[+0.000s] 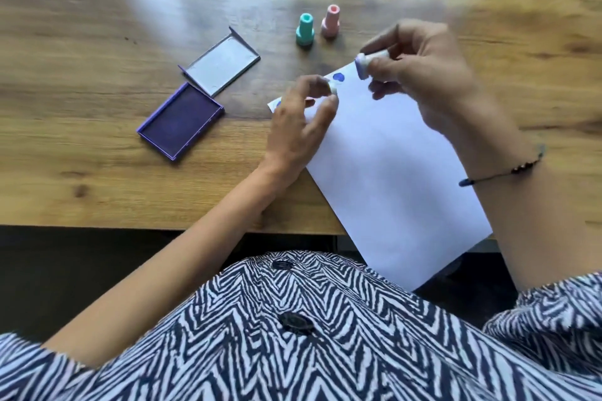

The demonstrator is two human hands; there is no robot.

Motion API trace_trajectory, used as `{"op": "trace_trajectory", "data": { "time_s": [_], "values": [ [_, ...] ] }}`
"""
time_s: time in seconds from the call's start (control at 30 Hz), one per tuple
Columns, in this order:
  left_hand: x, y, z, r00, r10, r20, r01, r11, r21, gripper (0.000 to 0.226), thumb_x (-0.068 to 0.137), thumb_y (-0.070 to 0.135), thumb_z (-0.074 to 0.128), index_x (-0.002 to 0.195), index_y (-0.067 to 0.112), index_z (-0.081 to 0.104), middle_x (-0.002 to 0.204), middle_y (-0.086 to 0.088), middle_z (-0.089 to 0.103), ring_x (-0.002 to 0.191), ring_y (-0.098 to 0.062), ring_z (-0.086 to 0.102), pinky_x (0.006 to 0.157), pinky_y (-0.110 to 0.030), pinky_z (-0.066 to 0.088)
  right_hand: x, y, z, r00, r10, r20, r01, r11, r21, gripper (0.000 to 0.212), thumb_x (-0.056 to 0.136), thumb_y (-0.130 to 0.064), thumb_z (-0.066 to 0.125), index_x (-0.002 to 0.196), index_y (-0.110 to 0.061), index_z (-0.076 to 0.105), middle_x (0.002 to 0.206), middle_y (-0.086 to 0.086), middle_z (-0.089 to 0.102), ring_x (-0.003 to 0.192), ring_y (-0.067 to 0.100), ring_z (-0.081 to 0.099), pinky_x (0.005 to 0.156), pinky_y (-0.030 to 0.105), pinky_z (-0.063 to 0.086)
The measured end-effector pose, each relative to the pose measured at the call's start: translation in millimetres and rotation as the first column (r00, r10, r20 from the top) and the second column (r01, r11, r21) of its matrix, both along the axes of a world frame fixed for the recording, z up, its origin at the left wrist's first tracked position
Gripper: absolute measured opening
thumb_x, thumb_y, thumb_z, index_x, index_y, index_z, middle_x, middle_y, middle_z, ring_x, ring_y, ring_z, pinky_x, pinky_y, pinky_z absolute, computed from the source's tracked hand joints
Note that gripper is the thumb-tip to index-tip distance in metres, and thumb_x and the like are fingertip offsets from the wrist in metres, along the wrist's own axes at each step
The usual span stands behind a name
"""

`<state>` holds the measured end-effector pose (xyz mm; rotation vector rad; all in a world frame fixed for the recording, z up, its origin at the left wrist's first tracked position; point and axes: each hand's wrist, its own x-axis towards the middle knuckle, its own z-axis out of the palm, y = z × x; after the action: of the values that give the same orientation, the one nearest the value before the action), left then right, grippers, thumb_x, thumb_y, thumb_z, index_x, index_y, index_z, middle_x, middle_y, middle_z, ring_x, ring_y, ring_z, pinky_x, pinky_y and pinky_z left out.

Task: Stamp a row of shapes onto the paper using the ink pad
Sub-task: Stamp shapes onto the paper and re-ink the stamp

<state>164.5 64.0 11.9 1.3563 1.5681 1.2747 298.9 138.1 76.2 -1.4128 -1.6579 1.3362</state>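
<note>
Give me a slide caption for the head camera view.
Right hand holds a white stamp, left hand pinches a small white piece over stamped paper.

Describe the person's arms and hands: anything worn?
Both hands, left hand and right hand, are bare: no gloves, no rings visible. The forearms are uncovered. The right wrist wears a thin dark cord bracelet with small dark beads and a blue end. Short sleeves show a dark blue and white zigzag print.

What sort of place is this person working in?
Probably a hobby desk at home: a wooden table, an open purple ink pad and a white sheet of paper with blue stamped marks.
</note>
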Motion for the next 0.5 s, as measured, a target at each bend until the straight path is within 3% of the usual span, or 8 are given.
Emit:
{"op": "trace_trajectory", "data": {
  "time_s": [0.07,0.17,0.4,0.5],
  "values": [
    [-2.9,0.3,5.6,0.979,0.033,0.201,-0.027,0.999,-0.031,0.017,0.088,0.016,0.051,0.102,0.007,0.054,0.089,0.002,0.058,0.081,-0.008,0.053,0.080,-0.025,0.042,-4.8,-8.8,1.5,0.989,-0.005,-0.148,-0.006,0.997,-0.079,0.012,0.077,-0.003,0.068,0.075,-0.013,0.063,0.055,-0.003,0.065,0.046,0.011,0.058,0.050,0.024,0.054],
    [-7.1,-1.6,12.1,0.929,0.042,0.369,-0.032,0.999,-0.034,0.018,0.088,0.015,0.052,0.102,0.006,0.056,0.083,0.006,0.059,0.076,-0.004,0.053,0.078,-0.023,0.046,-14.9,-20.1,1.0,0.981,0.013,-0.193,-0.028,0.997,-0.077,0.008,0.078,-0.004,0.069,0.078,-0.010,0.064,0.063,0.004,0.064,0.049,0.014,0.057,0.053,0.026,0.055],
    [-27.0,-13.4,14.2,0.936,-0.033,0.351,0.027,0.999,0.023,0.019,0.087,0.008,0.053,0.105,0.002,0.057,0.087,0.005,0.062,0.074,0.005,0.058,0.073,-0.013,0.046,-32.1,-31.3,-3.0,0.982,0.090,-0.163,-0.089,0.996,0.013,0.007,0.078,-0.007,0.069,0.078,-0.012,0.064,0.056,-0.002,0.061,0.049,0.012,0.058,0.053,0.025,0.054],
    [-36.0,-19.8,14.4,0.949,-0.038,0.312,0.030,0.999,0.028,0.019,0.087,0.007,0.054,0.105,0.002,0.057,0.086,0.006,0.062,0.073,0.007,0.058,0.071,-0.011,0.045,-40.0,-36.9,-7.7,0.973,0.085,-0.214,-0.092,0.996,-0.021,0.007,0.079,-0.006,0.068,0.078,-0.011,0.065,0.050,-0.007,0.063,0.048,0.011,0.058,0.052,0.025,0.053]
  ]
}}
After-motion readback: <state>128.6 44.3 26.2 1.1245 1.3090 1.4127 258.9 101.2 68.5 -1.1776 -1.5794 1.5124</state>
